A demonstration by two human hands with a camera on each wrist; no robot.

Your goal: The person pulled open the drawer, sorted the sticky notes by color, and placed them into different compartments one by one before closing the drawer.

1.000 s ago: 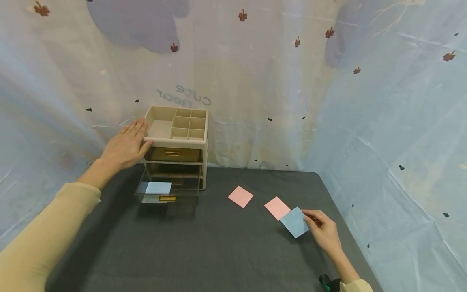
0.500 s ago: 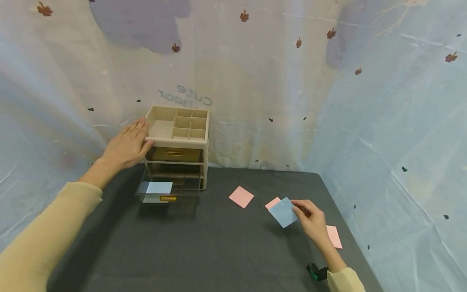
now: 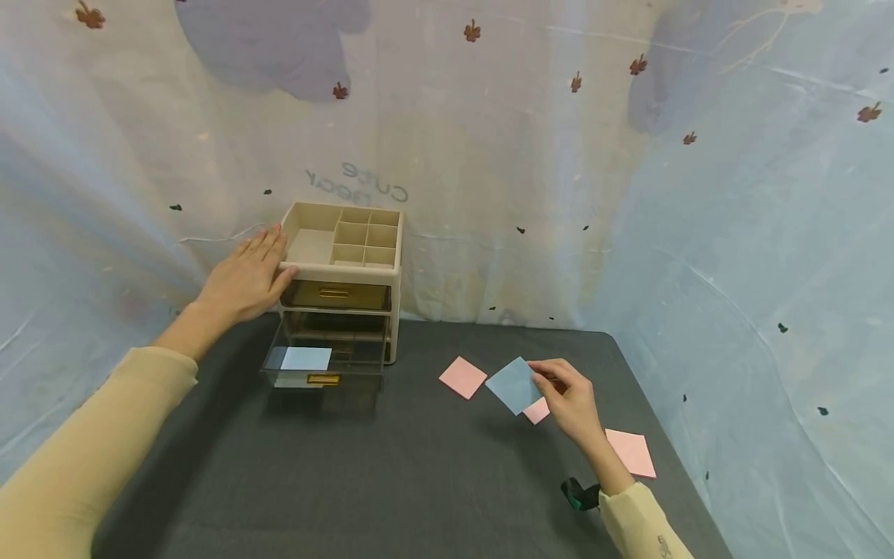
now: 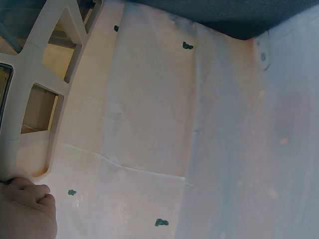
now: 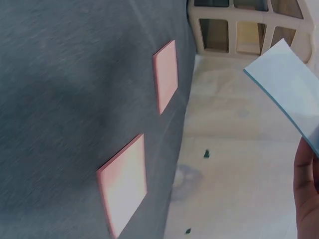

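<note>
My right hand (image 3: 569, 400) pinches a blue sticky-note pad (image 3: 514, 386) by its right corner, raised above the table; the pad (image 5: 291, 84) shows its pale face in the right wrist view. My left hand (image 3: 240, 279) rests against the upper left side of a cream desktop drawer organizer (image 3: 394, 295), fingers straight along its rim. One smoky clear drawer (image 3: 356, 361) of the organizer is pulled out, and a light blue pad (image 3: 307, 358) lies in it. In the left wrist view, the curled-looking edge of the left hand (image 4: 27, 209) touches the organizer's side (image 4: 37, 64).
Pink sticky-note pads lie on the dark table (image 3: 419, 481): one pink pad (image 3: 463, 378) left of the blue pad, another pink pad (image 3: 538, 411) partly covered by it, a third pink pad (image 3: 631, 453) beside the right forearm. A black-green strap (image 3: 580, 494) is at the right wrist. A printed curtain (image 3: 475, 155) hangs behind.
My right hand has moved left and slightly away from me with the blue pad, passing over the middle pink pad. A pink pad by the forearm has come into view. The left hand stays put.
</note>
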